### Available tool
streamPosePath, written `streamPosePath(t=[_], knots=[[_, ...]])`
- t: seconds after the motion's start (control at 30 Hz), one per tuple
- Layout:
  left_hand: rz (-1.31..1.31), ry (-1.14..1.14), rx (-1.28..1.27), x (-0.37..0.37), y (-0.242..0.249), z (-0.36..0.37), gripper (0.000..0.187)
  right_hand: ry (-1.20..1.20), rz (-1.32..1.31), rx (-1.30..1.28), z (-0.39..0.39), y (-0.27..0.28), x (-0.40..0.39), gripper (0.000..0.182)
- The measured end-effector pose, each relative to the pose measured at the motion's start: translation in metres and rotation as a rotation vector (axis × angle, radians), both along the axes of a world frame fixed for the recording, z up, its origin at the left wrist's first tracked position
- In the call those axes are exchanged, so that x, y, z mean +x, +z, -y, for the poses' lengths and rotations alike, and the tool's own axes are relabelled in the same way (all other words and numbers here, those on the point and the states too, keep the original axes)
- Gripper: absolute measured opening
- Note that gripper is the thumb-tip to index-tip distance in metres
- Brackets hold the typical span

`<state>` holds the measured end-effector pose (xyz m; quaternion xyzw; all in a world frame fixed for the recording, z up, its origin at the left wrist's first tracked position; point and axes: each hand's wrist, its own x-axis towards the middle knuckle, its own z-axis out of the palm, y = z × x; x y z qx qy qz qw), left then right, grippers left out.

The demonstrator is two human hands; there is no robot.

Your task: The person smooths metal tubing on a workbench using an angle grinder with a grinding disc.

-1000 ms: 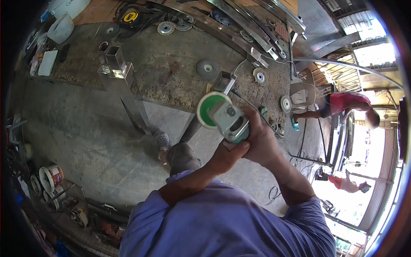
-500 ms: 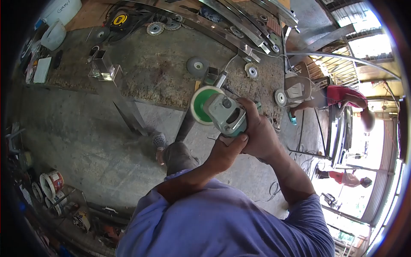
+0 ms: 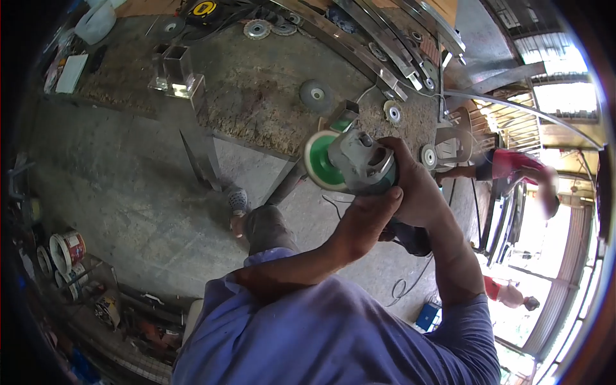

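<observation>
Both hands are closed around an angle grinder (image 3: 362,157) held in front of my chest. My left hand (image 3: 362,228) wraps its body from below, thumb on top. My right hand (image 3: 417,189) grips the upper side near the gear head. A green disc (image 3: 326,159) with a pale rim faces the bench. Close behind the disc a square metal tube (image 3: 343,115) stands at the edge of the workbench (image 3: 237,109). A grey disc (image 3: 316,95) lies beside that tube.
Long metal tubes (image 3: 359,54) and several flap discs (image 3: 256,29) lie on the bench. Metal square pieces (image 3: 176,74) stand at its left. Buckets (image 3: 67,251) sit lower left. One person (image 3: 513,167) is at the right, another (image 3: 510,294) farther off. A cord trails on the floor.
The grinder and both hands have moved slightly right in view, and the grinder's dark rear end now shows. The whole scene has shifted with the camera. A blue box has appeared at lower right.
</observation>
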<state>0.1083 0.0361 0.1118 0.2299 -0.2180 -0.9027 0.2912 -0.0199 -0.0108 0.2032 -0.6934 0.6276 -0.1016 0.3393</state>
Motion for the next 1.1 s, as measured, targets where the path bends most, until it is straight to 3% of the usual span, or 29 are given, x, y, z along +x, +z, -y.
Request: streamPosePath(t=[0.1,0.3,0.6,0.7,0.77,0.9,0.97,1.03,1.1], knots=[[-0.036,0.064,0.026,-0.005,0.007,0.0,0.061,0.058,-0.046,0.023,0.008,0.003,0.001,0.088],[-0.089,0.284,0.022,0.001,0.01,0.002,0.052,0.115,-0.086,0.039,0.021,0.012,0.019,0.088],[-0.194,0.204,0.017,-0.032,-0.002,-0.008,0.048,0.098,-0.231,-0.034,0.002,0.012,-0.001,0.09],[-0.188,0.28,0.061,-0.028,-0.007,-0.015,0.046,0.082,-0.259,-0.013,0.0,0.011,0.009,0.09],[-0.156,0.287,-0.043,-0.022,-0.024,-0.013,0.042,0.046,-0.223,0.011,-0.002,0.007,0.019,0.09],[-0.262,0.477,-0.147,-0.012,-0.015,-0.005,0.032,-0.002,-0.214,-0.214,-0.021,0.004,0.028,0.09],[-0.233,0.38,-0.206,-0.01,-0.012,-0.004,0.033,-0.081,-0.259,-0.327,-0.028,0.007,0.034,0.09],[-0.114,0.163,-0.317,-0.01,-0.018,-0.009,0.035,-0.024,-0.194,-0.229,-0.033,0.016,0.022,0.091],[-0.18,0.085,-0.012,-0.014,0.004,-0.037,0.035,0.007,-0.161,-0.037,-0.033,0.028,0.011,0.091]])
